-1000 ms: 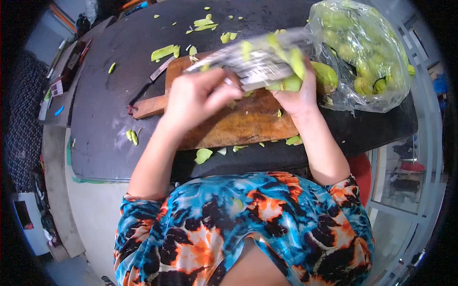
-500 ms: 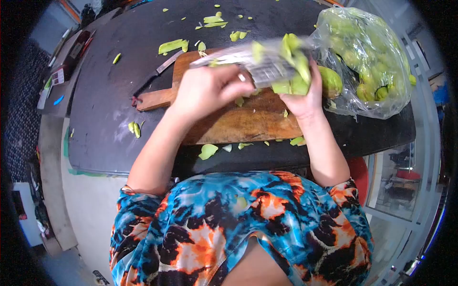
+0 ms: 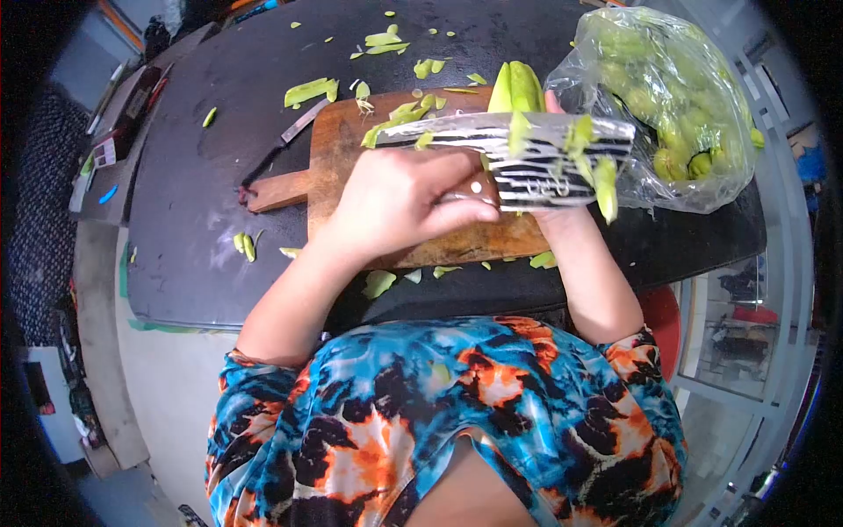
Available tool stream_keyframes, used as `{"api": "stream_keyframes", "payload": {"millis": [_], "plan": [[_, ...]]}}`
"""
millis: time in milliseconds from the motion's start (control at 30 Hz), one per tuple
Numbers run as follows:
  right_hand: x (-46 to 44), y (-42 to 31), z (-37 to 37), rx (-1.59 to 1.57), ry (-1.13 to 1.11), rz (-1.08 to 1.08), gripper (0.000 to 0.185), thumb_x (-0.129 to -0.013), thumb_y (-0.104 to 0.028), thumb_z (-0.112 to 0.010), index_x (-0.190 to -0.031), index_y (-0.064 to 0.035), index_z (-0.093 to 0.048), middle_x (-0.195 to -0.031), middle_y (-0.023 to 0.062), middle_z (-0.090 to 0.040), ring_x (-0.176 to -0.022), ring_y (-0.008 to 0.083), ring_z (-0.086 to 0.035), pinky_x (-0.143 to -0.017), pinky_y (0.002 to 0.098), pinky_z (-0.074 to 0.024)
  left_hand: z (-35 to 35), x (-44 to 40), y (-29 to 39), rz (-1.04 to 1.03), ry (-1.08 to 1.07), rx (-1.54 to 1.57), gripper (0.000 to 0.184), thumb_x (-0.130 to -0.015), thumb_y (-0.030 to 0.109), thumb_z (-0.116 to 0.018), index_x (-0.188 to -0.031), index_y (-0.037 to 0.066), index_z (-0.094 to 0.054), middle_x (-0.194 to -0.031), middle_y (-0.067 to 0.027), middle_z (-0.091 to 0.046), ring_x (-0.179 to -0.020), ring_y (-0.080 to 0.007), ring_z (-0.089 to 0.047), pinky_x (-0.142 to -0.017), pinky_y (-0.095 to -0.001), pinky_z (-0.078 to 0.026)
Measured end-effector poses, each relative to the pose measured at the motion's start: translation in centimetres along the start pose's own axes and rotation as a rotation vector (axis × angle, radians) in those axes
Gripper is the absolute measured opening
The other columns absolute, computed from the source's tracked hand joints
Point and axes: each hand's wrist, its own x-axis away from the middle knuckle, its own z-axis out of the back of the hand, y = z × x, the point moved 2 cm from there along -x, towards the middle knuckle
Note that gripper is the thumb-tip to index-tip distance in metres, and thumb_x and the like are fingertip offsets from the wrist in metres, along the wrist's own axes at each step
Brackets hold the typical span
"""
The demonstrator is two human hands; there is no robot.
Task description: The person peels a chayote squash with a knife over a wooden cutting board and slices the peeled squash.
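My left hand (image 3: 408, 198) is closed around the brown riveted handle of a broad-bladed knife (image 3: 562, 176), its blade pointing right, with dark and silver streaks. Green peel strips (image 3: 606, 189) cling to the blade. Behind it, my right hand (image 3: 562, 220) grips a partly peeled light-green fruit or vegetable (image 3: 514, 86); its exact kind is unclear. The blade hides most of that hand, apart from a fingertip and the wrist. Below both hands lies a wooden cutting board (image 3: 430, 241) with peelings (image 3: 399, 119) on its far part.
At the right, a clear plastic bag (image 3: 654, 105) holds several round green pieces. A small knife (image 3: 303, 123) with a dark handle lies by the board's left edge. Green scraps (image 3: 307, 90) are scattered over the dark table (image 3: 193, 237).
The knife has come down and nearer my body, its blade now broadside in front of my right hand. The green piece now points away, upright behind the blade.
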Motion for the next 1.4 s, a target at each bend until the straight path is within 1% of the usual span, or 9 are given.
{"api": "stream_keyframes", "payload": {"millis": [267,467,600,767,800,933,1100,1267,1400], "plan": [[0.4,0.7,0.3,0.219,0.036,0.325,0.049,-0.095,-0.045,-0.047,-0.124,-0.0071,-0.053,-0.118,0.0097,-0.061,-0.111,0.0230,-0.058,-0.095,0.0409,-0.0474,0.6,0.3,-1.6,0.120,-0.017,-0.128,0.038,-0.079,0.046,-0.069,-0.080,0.008,-0.061,-0.067,-0.0113,-0.059,-0.065,-0.0323,-0.062,-0.057,-0.0379,-0.046],[0.7,0.6,-2.0,0.246,0.029,0.111,0.051,-0.095,-0.048,-0.044,-0.119,-0.0041,-0.056,-0.097,0.0177,-0.064,-0.087,0.0306,-0.064,-0.080,0.0412,-0.0533,3.5,1.4,-8.9,0.642,0.172,-0.294,0.034,-0.090,0.039,-0.060,-0.098,0.007,-0.068,-0.075,-0.0169,-0.065,-0.069,-0.0294,-0.064,-0.066,-0.0375,-0.049],[0.5,0.2,-1.1,0.257,0.073,0.106,0.051,-0.095,-0.047,-0.044,-0.119,-0.0046,-0.056,-0.098,0.0175,-0.065,-0.088,0.0298,-0.064,-0.081,0.0413,-0.0531,3.4,1.6,-8.4,0.559,0.367,-0.023,0.037,-0.087,0.043,-0.063,-0.090,0.006,-0.067,-0.066,-0.0144,-0.061,-0.059,-0.0267,-0.058,-0.060,-0.0340,-0.046],[0.7,-0.1,0.5,0.290,0.237,0.197,0.051,-0.095,-0.048,-0.045,-0.123,-0.0056,-0.054,-0.110,0.0135,-0.063,-0.097,0.0274,-0.063,-0.086,0.0415,-0.0517,1.6,0.9,-4.2,0.320,0.143,-0.016,0.035,-0.084,0.040,-0.068,-0.084,0.005,-0.063,-0.065,-0.0135,-0.059,-0.060,-0.0307,-0.061,-0.056,-0.0363,-0.047],[0.8,0.1,0.5,0.252,0.231,0.206,0.052,-0.095,-0.048,-0.046,-0.125,-0.0059,-0.053,-0.114,0.0125,-0.061,-0.101,0.0266,-0.061,-0.088,0.0406,-0.0512,1.3,0.8,-3.0,0.264,0.091,0.033,0.037,-0.086,0.035,-0.067,-0.080,0.001,-0.053,-0.062,-0.0097,-0.046,-0.059,-0.0185,-0.047,-0.058,-0.0328,-0.041],[0.7,0.2,3.0,0.140,-0.014,0.235,0.054,-0.096,-0.046,-0.042,-0.129,-0.0042,-0.047,-0.126,0.0124,-0.054,-0.115,0.0262,-0.054,-0.099,0.0414,-0.0457,0.7,0.2,-0.4,0.070,0.020,-0.037,0.041,-0.080,0.041,-0.071,-0.076,0.004,-0.054,-0.064,-0.0144,-0.054,-0.062,-0.0339,-0.059,-0.056,-0.0380,-0.045],[1.1,0.6,0.9,0.163,0.217,0.188,0.055,-0.094,-0.050,-0.046,-0.126,-0.0053,-0.051,-0.121,0.0125,-0.058,-0.106,0.0263,-0.060,-0.092,0.0418,-0.0499,0.9,0.5,-2.2,0.198,0.012,-0.126,0.030,-0.083,0.035,-0.069,-0.083,0.007,-0.062,-0.068,-0.0131,-0.060,-0.066,-0.0327,-0.062,-0.059,-0.0380,-0.047],[0.6,1.3,-2.2,0.307,-0.057,0.017,0.058,-0.094,-0.052,-0.043,-0.123,-0.0029,-0.052,-0.102,0.0169,-0.062,-0.087,0.0297,-0.063,-0.079,0.0396,-0.0513,3.5,1.5,-8.9,0.656,0.200,-0.125,0.039,-0.090,0.044,-0.059,-0.095,0.007,-0.068,-0.067,-0.0157,-0.062,-0.065,-0.0277,-0.062,-0.062,-0.0367,-0.047],[0.6,0.5,-1.3,0.300,-0.006,0.031,0.058,-0.094,-0.051,-0.041,-0.122,-0.0021,-0.052,-0.102,0.0174,-0.062,-0.087,0.0291,-0.063,-0.078,0.0388,-0.0514,1.6,1.5,-8.9,0.485,0.375,0.301,0.040,-0.092,0.046,-0.057,-0.096,0.008,-0.067,-0.061,-0.0111,-0.056,-0.056,-0.0199,-0.049,-0.058,-0.0332,-0.042]]}}
